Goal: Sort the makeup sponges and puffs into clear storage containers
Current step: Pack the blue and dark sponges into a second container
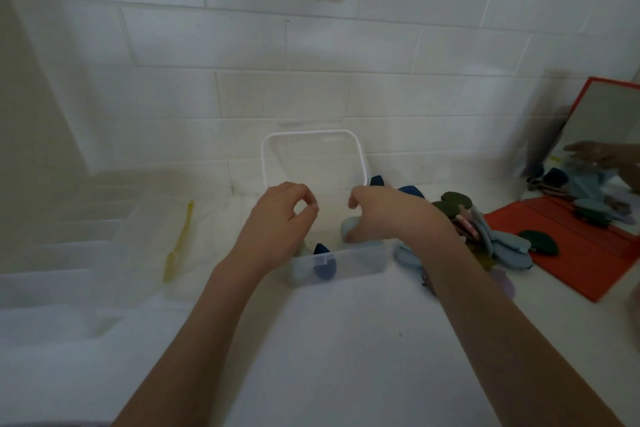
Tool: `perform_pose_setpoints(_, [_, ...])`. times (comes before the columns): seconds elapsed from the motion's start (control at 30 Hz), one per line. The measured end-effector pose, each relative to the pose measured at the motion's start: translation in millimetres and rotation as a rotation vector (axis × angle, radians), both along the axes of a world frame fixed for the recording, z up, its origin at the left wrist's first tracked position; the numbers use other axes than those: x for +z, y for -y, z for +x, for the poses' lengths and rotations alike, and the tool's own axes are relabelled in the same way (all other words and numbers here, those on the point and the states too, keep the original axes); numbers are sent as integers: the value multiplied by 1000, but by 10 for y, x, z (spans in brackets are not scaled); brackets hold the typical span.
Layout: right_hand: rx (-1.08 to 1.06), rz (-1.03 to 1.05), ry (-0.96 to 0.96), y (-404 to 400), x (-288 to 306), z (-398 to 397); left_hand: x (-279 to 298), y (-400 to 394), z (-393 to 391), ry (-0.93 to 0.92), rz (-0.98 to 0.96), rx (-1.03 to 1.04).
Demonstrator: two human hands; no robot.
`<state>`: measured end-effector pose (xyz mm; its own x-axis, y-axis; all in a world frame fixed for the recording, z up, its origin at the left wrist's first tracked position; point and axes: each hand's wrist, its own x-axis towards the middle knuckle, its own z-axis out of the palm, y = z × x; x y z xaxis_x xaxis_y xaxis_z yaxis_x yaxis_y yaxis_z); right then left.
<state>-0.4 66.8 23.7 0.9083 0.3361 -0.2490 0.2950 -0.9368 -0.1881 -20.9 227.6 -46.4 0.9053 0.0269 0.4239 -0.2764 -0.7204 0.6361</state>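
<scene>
Head view: at the centre of the frame a clear plastic storage container (pixel 341 262) sits on the white tabletop (pixel 311 340), its hinged clear lid (pixel 313 158) standing open against the white brick wall (pixel 311 45). Both hands are over the open box. The left hand (pixel 280 218), just left of centre, has its fingers loosely curled with thumb and forefinger nearly meeting; nothing is visible between them. The right hand (pixel 384 215), just right of centre, reaches down into the container with its fingers curled round a pale blue makeup sponge (pixel 348 229). A dark blue teardrop sponge (pixel 322 263) lies inside against the near wall. To the right of the box, touching it, is a pile of puffs and sponges (pixel 485 239) in pale blue, dark green and pink. At the right edge stands a red-framed folding mirror (pixel 588 253). At left lie a yellow translucent plastic spatula (pixel 178 246) and a second clear container (pixel 145 236), blurred.
</scene>
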Motion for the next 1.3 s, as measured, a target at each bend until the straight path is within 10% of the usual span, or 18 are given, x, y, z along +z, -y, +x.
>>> perform_pose_setpoints(0.3, [18, -109, 145, -61, -61, 21, 88, 9, -76, 23, 33, 44])
perform_pose_setpoints(0.53, [-195, 965, -49, -49, 31, 107, 130, 19, -113, 72, -133, 67])
perform_pose_setpoints(0.7, [-255, 1229, -346, -53, -90, 153, 152, 27, -119, 44, -234, -55])
perform_pose_setpoints(0.77, [-185, 1200, -370, -51, -143, 170, 138, 21, -96, 55, -284, -55])
perform_pose_setpoints(0.93, [86, 378, 517, 47, -171, 260, 147, 22, -99, 115, -256, 5])
perform_pose_setpoints(1.07, [182, -185, 352, 109, -182, 171, 126, 10, -99, 31, -122, 83])
perform_pose_setpoints(1.3, [180, -118, 198, 82, -210, 147, 119, 2, -55, -87, -120, 23])
